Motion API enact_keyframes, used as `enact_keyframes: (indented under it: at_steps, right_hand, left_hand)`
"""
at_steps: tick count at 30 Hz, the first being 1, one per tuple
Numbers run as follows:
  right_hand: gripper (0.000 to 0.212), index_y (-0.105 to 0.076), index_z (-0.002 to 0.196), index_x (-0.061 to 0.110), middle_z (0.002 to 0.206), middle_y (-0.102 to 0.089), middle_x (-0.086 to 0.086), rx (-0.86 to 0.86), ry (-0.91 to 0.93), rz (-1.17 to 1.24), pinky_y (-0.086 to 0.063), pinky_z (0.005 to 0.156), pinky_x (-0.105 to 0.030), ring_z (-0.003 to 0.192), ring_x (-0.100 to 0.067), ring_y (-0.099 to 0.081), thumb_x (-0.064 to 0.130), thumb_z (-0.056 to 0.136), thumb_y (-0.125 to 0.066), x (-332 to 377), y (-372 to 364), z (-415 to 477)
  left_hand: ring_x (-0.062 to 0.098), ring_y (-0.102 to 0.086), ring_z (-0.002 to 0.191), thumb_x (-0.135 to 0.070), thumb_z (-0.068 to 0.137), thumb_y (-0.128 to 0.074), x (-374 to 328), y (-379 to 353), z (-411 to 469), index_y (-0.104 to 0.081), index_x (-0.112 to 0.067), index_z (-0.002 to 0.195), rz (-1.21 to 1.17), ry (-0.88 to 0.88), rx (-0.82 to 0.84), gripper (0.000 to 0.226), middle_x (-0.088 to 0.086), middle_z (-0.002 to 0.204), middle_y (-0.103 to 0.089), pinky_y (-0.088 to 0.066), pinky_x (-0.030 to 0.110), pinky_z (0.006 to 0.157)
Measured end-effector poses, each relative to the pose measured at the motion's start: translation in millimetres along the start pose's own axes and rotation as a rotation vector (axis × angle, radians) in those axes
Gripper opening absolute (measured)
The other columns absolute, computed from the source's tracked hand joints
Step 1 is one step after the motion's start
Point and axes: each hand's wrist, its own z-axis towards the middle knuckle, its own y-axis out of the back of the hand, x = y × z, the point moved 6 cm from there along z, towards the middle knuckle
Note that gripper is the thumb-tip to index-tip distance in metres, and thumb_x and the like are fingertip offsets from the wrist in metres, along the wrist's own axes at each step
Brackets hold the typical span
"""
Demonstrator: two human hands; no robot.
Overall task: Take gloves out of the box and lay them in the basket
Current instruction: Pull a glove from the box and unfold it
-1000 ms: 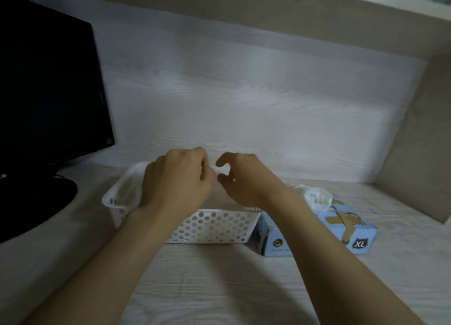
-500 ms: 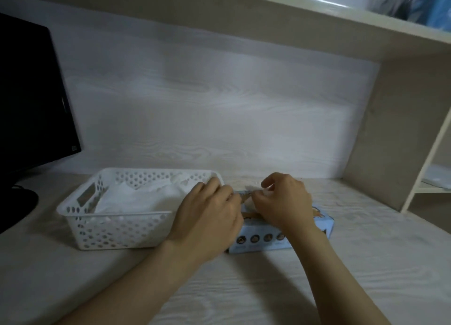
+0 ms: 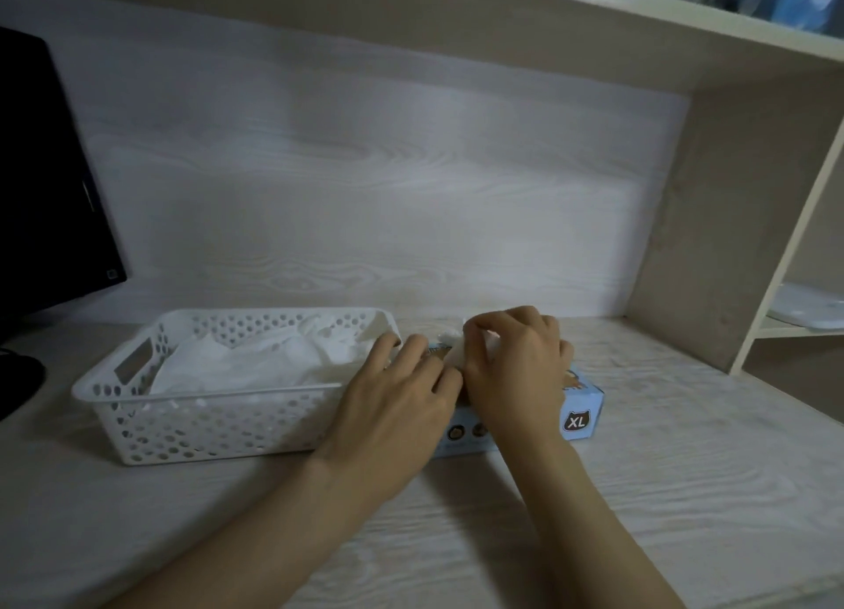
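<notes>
White gloves [image 3: 255,362] in basket [image 3: 205,391]; right hand [image 3: 516,371] pinches glove [image 3: 454,352] (left hand [image 3: 397,398] flat on box [image 3: 589,403]).

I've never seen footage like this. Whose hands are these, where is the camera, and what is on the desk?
No machine here: a person works bare-handed. One wide-angle camera on their head looks forward and down, so the arms come in from below. On the desk stands a white basket with white gloves in it, and right of it a blue box marked XL. The left hand lies with fairly straight fingers on the box; the right hand pinches a white glove sticking out of the box. A dark monitor stands at far left.
</notes>
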Motion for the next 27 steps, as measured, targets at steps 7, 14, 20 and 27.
enact_keyframes:
  at_steps: [7,14,20,27]
  right_hand:
    - [0.007,-0.073,0.096,0.027,0.099,-0.067,0.011,-0.100,0.056,0.311,-0.036,0.083,-0.018,0.096,-0.013,-0.054,0.024,0.101,-0.069,2,14,4]
    - [0.007,-0.077,0.094,0.018,0.090,-0.071,0.008,-0.340,0.006,0.460,-0.046,0.073,-0.023,0.082,-0.011,-0.063,0.019,0.100,-0.073,-2,34,5]
    - [0.027,-0.066,0.081,0.018,0.077,-0.065,0.012,-0.292,-0.122,0.554,-0.041,0.070,-0.013,0.077,-0.006,-0.063,0.034,0.102,-0.069,-8,34,7]
    - [0.025,-0.076,0.075,0.028,0.092,-0.067,0.001,0.005,-0.089,0.695,-0.044,0.079,-0.015,0.091,-0.011,-0.063,0.046,0.093,-0.077,1,20,8]
  left_hand:
    - [0.028,-0.054,0.089,-0.037,0.096,-0.049,-5,-4,-2,-0.061,-0.018,0.114,-0.162,0.051,0.008,0.029,0.002,0.095,-0.064,-0.045,0.047,0.087]
    - [0.027,-0.055,0.092,-0.045,0.098,-0.052,-8,-3,-1,-0.054,-0.019,0.137,-0.122,0.054,-0.003,0.047,0.002,0.098,-0.064,-0.045,0.048,0.089]
    - [0.024,-0.057,0.081,-0.046,0.098,-0.052,-4,8,-2,-0.054,-0.018,0.116,-0.215,0.105,-0.102,0.034,0.000,0.090,-0.063,-0.048,0.043,0.081]
    - [0.028,-0.062,0.101,-0.027,0.101,-0.065,16,25,-1,-0.054,-0.008,0.138,-0.215,0.267,-0.322,0.043,0.009,0.122,-0.062,-0.053,0.044,0.086]
